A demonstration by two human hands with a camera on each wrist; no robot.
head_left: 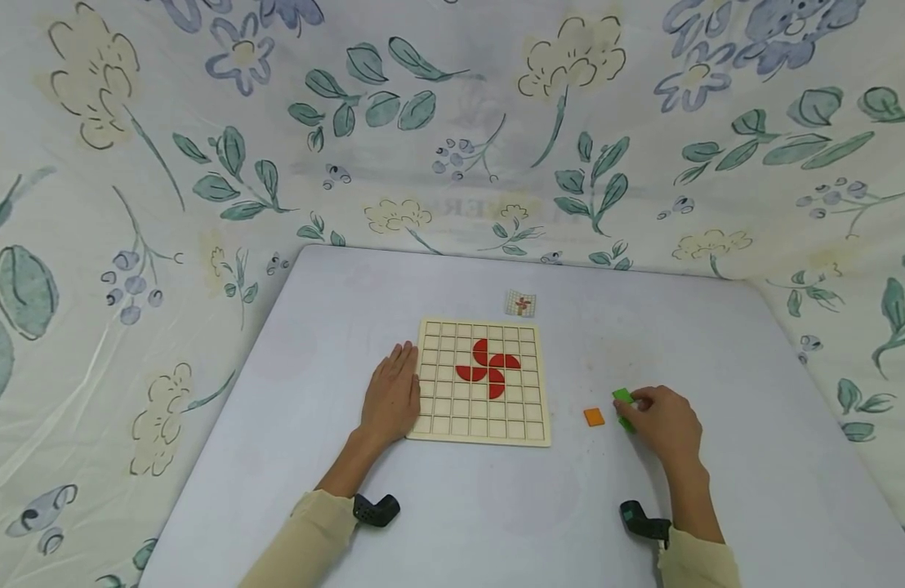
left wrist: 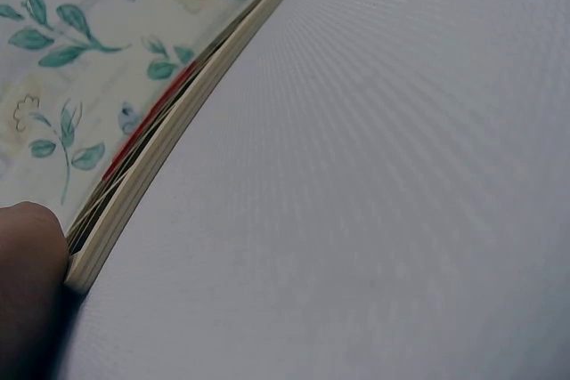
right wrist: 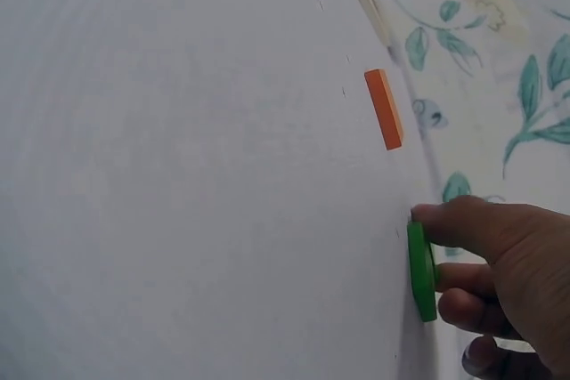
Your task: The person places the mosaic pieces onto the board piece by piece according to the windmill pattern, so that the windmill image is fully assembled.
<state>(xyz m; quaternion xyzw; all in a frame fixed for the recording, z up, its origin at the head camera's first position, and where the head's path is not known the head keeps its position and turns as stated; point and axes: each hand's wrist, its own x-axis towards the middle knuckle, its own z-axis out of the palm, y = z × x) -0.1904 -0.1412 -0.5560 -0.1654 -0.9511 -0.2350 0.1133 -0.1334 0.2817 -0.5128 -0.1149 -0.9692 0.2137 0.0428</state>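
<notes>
A square wooden grid board (head_left: pixel 435 412) lies on the table with red rounded pieces (head_left: pixel 504 362) set in a pinwheel. My left hand (head_left: pixel 392 400) rests flat along the board's left edge, fingers straight and together. The left wrist view shows the board's side (left wrist: pixel 169 144) with the thumb at its near corner. To the right of the board, my right hand (head_left: pixel 666 425) pinches a green tile (head_left: pixel 623 395) between thumb and fingers. More green (head_left: pixel 626 425) shows just below the fingertips. An orange square tile (head_left: pixel 594 417) lies between the board and that hand.
A small pattern card (head_left: pixel 521 304) with a red pinwheel lies behind the board. Floral cloth (head_left: pixel 467 139) hangs around the white table (head_left: pixel 335 310). Black devices (head_left: pixel 376 510) are worn on both wrists.
</notes>
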